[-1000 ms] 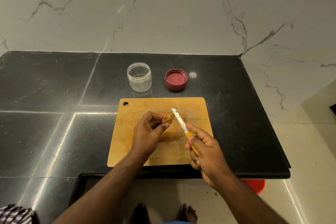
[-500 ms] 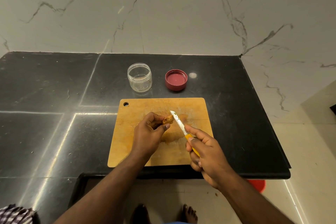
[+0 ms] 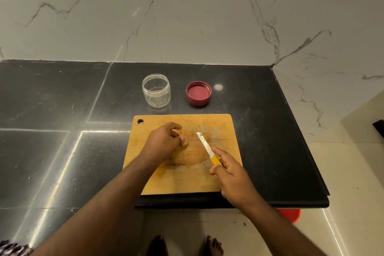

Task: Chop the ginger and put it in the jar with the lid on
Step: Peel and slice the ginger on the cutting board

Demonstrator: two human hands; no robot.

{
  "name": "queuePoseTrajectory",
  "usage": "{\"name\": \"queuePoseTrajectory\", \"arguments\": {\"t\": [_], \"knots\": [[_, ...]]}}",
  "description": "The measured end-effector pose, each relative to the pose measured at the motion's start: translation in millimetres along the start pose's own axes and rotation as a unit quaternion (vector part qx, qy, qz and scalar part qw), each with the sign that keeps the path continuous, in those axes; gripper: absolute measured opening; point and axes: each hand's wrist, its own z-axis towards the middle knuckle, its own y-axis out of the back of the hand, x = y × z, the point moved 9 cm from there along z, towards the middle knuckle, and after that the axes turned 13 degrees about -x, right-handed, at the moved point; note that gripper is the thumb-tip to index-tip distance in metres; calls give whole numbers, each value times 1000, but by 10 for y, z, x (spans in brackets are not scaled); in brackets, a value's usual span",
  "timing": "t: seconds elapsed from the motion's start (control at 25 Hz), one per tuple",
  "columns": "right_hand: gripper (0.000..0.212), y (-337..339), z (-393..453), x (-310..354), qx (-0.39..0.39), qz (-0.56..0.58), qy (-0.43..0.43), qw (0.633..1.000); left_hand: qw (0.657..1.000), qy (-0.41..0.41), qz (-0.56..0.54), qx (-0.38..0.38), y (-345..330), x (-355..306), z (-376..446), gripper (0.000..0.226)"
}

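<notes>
Pinning what looks like ginger [image 3: 185,141] to the board [image 3: 218,127] with our curled left hand [image 3: 164,141], our right [image 3: 232,174] grips the knife [image 3: 205,146], ready to chop.

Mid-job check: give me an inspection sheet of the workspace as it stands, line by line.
Surface: black countertop, glossy, with pale seams; wooden cutting board lies at its front edge, stained in the middle.
Job's things: ginger mostly hidden under the left hand, on the board; knife with yellow handle, blade angled over the board; jar upright, open, looks empty; red lid lying beside it, inside up.
Clutter: nothing seen.
Grippers: left hand holds the ginger down; right hand grips the knife handle.
Cables: nothing seen.
Surroundings: marble wall behind; red object on the floor under the counter edge; bare feet below.
</notes>
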Motion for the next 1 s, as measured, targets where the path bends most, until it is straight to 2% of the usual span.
{"name": "queuePoseTrajectory", "arguments": {"t": [0.16,0.4,1.0], "knots": [[50,-84,22,137,11,-139,94,986,1000,-22,20,8,-40,-7,-17,56],[52,-338,96,311,31,-237,146,960,998,-43,42,-23,-29,40,-4,56],[52,-517,219,467,50,-310,180,932,997,-58,30,-29,-56,71,39,58]]}}
